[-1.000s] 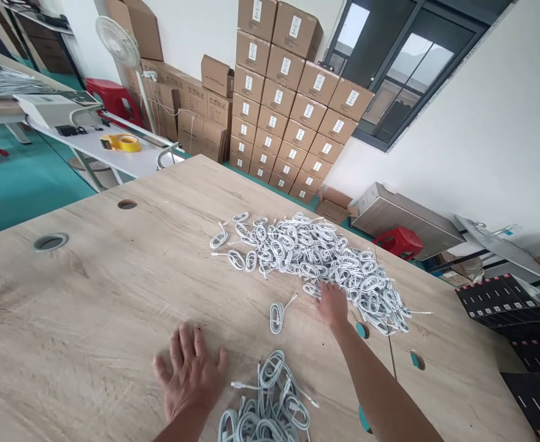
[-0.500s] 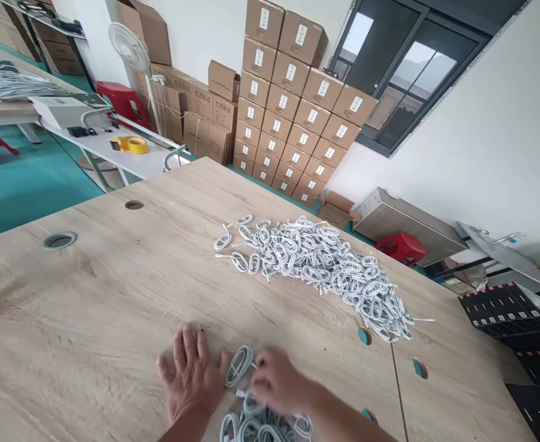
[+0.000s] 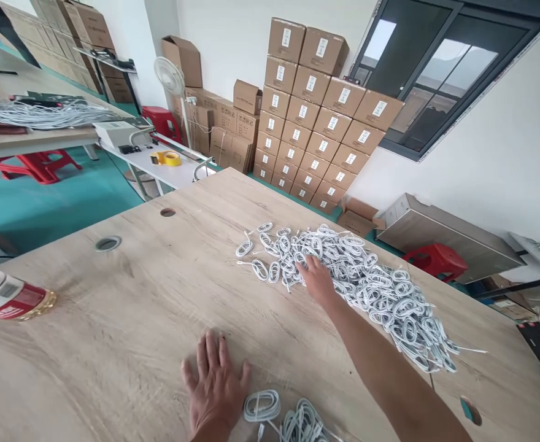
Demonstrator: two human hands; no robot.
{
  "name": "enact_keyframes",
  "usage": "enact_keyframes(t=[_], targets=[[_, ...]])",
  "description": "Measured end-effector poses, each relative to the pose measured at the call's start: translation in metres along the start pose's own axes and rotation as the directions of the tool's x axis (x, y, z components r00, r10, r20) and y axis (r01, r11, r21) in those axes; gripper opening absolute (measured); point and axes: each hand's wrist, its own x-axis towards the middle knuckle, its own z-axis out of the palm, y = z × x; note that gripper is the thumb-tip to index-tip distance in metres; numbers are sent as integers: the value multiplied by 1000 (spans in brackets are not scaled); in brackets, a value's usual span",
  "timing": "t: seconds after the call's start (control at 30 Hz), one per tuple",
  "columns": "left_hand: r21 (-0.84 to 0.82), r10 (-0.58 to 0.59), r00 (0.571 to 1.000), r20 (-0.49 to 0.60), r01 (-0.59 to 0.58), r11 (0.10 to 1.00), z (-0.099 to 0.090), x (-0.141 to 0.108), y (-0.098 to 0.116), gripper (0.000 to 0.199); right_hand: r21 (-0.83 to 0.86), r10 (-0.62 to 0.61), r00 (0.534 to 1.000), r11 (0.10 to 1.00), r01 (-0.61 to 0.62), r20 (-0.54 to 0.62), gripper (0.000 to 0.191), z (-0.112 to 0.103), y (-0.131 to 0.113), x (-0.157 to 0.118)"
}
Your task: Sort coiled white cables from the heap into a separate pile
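My left hand [image 3: 217, 383] lies flat on the wooden table with its fingers spread, holding nothing. Just right of its thumb is a coiled white cable [image 3: 261, 406], tied in the middle. Beside that, a small heap of coiled cables [image 3: 301, 423] is cut off by the bottom edge. My right arm stretches across the table, and my right hand [image 3: 316, 277] is at the left part of a large pile of coiled white cables [image 3: 366, 276]. Its fingers reach out onto the coils, apart from each other; the coils under the fingertips are partly hidden.
A jar with a red and white label [image 3: 15, 296] stands at the table's left. Round cable holes [image 3: 108, 244] pierce the tabletop [image 3: 159, 319]. Behind the table are stacked cartons [image 3: 318, 116], a fan [image 3: 169, 76], and a side bench with a yellow tape roll [image 3: 171, 159].
My right hand has moved from the near heap forward to the large pile. The left hand stays flat on the table. The view has turned left, bringing the jar into sight.
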Motion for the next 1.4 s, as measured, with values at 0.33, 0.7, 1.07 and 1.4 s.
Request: enact_keyframes(t=[0.33, 0.7, 1.07, 1.4], targets=[[11, -12, 998, 68, 11, 1000, -10, -1, 2, 77, 521, 236, 947, 849, -92, -217, 29, 1, 45, -46], [-53, -17, 1000, 16, 18, 998, -1, 0, 0, 75, 405, 330, 944, 866, -293, -22, 20, 15, -8, 18], [-77, -15, 999, 38, 18, 997, -3, -1, 1, 77, 919, 406, 853, 72, -387, 327, 28, -19, -7, -101], [-61, -11, 1000, 18, 12, 998, -4, 4, 2, 73, 439, 388, 902, 788, -431, 188, 55, -11, 18, -118]])
